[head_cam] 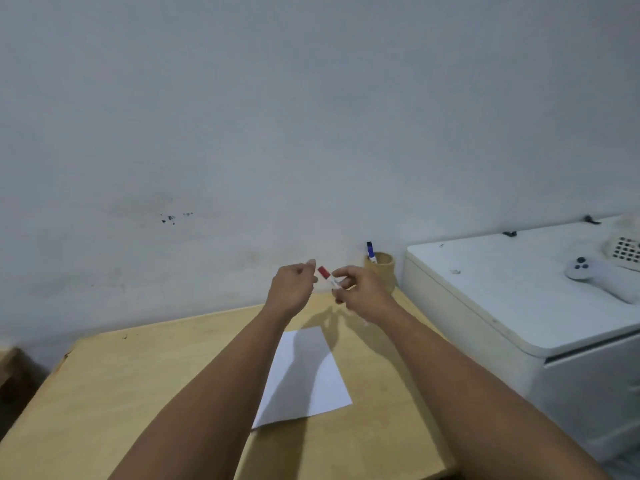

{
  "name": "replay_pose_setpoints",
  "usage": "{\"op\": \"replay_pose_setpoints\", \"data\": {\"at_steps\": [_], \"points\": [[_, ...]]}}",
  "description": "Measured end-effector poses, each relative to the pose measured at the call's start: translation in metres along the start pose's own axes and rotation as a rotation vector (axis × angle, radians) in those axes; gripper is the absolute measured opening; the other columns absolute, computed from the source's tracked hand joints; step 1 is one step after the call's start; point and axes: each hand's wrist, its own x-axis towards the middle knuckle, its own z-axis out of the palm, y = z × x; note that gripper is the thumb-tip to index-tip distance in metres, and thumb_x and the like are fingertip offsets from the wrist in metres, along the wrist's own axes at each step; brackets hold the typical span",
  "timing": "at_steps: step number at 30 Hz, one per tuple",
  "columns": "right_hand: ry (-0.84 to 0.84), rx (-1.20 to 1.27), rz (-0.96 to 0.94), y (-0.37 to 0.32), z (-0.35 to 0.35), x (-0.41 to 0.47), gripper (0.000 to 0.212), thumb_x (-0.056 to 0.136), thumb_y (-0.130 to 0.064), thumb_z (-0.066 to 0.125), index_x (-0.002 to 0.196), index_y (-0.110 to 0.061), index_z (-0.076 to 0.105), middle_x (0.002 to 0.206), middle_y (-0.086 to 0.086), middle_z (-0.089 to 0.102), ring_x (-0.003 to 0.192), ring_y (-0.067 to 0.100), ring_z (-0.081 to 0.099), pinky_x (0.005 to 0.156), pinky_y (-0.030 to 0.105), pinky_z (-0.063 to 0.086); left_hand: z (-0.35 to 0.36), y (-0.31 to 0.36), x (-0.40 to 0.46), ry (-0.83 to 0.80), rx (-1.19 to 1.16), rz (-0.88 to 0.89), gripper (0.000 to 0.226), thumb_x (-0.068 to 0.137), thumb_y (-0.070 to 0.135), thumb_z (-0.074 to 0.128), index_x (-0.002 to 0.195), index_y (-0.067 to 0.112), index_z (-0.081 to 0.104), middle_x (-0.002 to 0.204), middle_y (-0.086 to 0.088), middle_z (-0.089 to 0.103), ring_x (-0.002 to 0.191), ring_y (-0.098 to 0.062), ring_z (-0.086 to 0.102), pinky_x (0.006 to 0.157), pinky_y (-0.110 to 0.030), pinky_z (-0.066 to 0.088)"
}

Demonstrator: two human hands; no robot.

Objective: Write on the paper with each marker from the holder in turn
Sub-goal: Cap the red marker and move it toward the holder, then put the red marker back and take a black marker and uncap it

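Note:
My right hand (358,289) holds a white marker with a red cap (327,276) above the far part of the wooden table; the capped end points up and left. Just left of that cap, my left hand (294,285) hovers with its fingers curled and thumb raised, not touching the marker. A white sheet of paper (308,379) lies flat on the table (121,393) below both forearms. At the back right corner stands a round wooden holder (382,270) with a blue-capped marker (371,252) upright in it.
A white cabinet or appliance (502,306) stands right of the table, level with it, carrying a white game controller (595,275) and a perforated white basket (623,249). A grey wall (242,133) rises directly behind the table. A dark brown object (14,368) sits at the left edge.

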Motion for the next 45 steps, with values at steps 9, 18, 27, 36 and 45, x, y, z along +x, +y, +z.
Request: {"op": "replay_pose_setpoints", "data": {"at_steps": [9, 18, 27, 36, 45], "points": [[0.475, -0.007, -0.041, 0.024, -0.129, 0.098, 0.017, 0.098, -0.016, 0.077, 0.109, -0.016, 0.065, 0.087, -0.006, 0.070, 0.074, -0.002, 0.065, 0.059, 0.008, 0.043, 0.124, -0.012, 0.078, -0.057, 0.192, 0.057, 0.080, 0.087, 0.043, 0.074, 0.155, 0.017, 0.041, 0.149, -0.011, 0.056, 0.134, -0.026, 0.056, 0.107, -0.044, 0.049], [0.354, -0.099, 0.023, 0.069, -0.105, 0.151, 0.038, 0.092, -0.053, 0.078, 0.108, -0.018, 0.074, 0.100, -0.004, 0.077, 0.090, 0.013, 0.072, 0.078, 0.026, 0.056, 0.189, -0.050, 0.126, 0.011, 0.143, 0.147, 0.079, 0.076, 0.050, 0.085, 0.142, 0.022, 0.051, 0.136, 0.001, 0.063, 0.105, -0.011, 0.059, 0.082, -0.027, 0.047], [0.150, -0.272, 0.171, 0.066, -0.076, 0.177, 0.026, 0.085, -0.052, 0.077, 0.079, -0.027, 0.078, 0.086, -0.018, 0.076, 0.096, 0.016, 0.072, 0.093, 0.044, 0.055, 0.202, -0.067, 0.130, 0.066, 0.117, 0.213, 0.069, 0.077, 0.046, 0.084, 0.136, 0.031, 0.053, 0.125, 0.011, 0.068, 0.110, -0.012, 0.065, 0.088, -0.035, 0.057], [0.141, -0.367, 0.176, 0.056, -0.073, 0.183, 0.015, 0.085, -0.027, 0.079, 0.070, -0.025, 0.075, 0.084, -0.010, 0.079, 0.095, 0.017, 0.074, 0.091, 0.042, 0.060, 0.203, -0.068, 0.131, 0.074, 0.145, 0.217, 0.073, 0.076, 0.049, 0.083, 0.138, 0.028, 0.052, 0.127, 0.007, 0.067, 0.113, -0.016, 0.065, 0.089, -0.044, 0.058], [0.229, -0.745, 0.188, 0.044, -0.086, 0.181, 0.024, 0.081, -0.041, 0.085, 0.091, -0.020, 0.077, 0.086, -0.003, 0.074, 0.090, 0.025, 0.069, 0.093, 0.044, 0.038, 0.203, -0.064, 0.130, 0.081, 0.127, 0.193, 0.073, 0.073, 0.046, 0.086, 0.136, 0.030, 0.053, 0.126, 0.008, 0.067, 0.112, -0.016, 0.065, 0.090, -0.043, 0.058]]}}
